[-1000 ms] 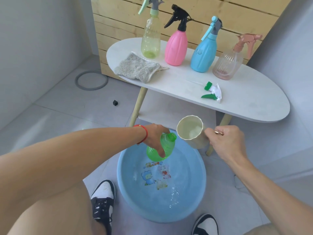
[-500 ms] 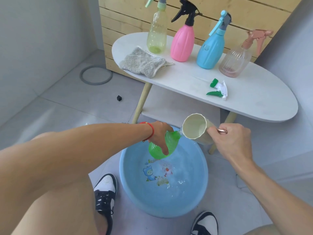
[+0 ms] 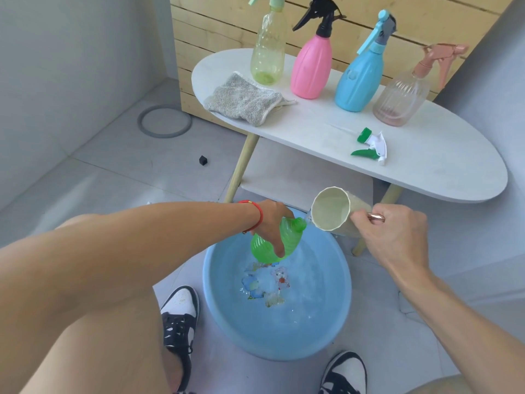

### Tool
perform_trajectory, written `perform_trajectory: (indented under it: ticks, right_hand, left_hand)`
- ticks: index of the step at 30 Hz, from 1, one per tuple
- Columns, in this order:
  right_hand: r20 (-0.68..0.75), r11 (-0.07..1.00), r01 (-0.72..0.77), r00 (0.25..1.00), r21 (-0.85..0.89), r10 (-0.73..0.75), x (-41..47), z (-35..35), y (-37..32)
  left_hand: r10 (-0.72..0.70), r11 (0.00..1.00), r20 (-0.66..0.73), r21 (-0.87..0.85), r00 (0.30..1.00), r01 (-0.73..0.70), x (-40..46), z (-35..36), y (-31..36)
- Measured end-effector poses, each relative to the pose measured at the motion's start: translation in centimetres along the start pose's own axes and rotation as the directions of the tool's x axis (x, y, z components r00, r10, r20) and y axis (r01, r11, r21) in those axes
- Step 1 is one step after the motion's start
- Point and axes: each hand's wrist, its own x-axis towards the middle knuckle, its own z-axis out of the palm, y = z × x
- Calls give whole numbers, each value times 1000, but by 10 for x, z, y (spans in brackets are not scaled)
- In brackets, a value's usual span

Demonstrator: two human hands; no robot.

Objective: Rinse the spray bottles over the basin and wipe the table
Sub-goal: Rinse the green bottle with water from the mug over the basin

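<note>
My left hand grips an uncapped green bottle, tilted with its neck up-right, over the blue basin on the floor. My right hand holds a cream cup by its copper handle, tipped on its side with its rim at the bottle's mouth. The bottle's green and white spray head lies on the white oval table. A yellow-green bottle, a pink bottle, a blue bottle and a clear pink bottle stand along the table's back. A grey cloth lies at its left end.
Water and a cartoon print show in the basin's bottom. My two black and white shoes flank the basin. A grey ring and a small black cube lie on the tiled floor. Wooden slats stand behind the table.
The cup has tipped further over toward the green bottle's mouth. The view has shifted a little, so the table sits further right.
</note>
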Motion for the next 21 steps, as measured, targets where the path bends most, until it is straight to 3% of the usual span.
perform_trajectory:
  ticks: [21]
  right_hand:
    - [-94,979,170,979,-113,-181,-1,8,3]
  left_hand:
    - [-20,1000,49,13,999,20,7,6,-2]
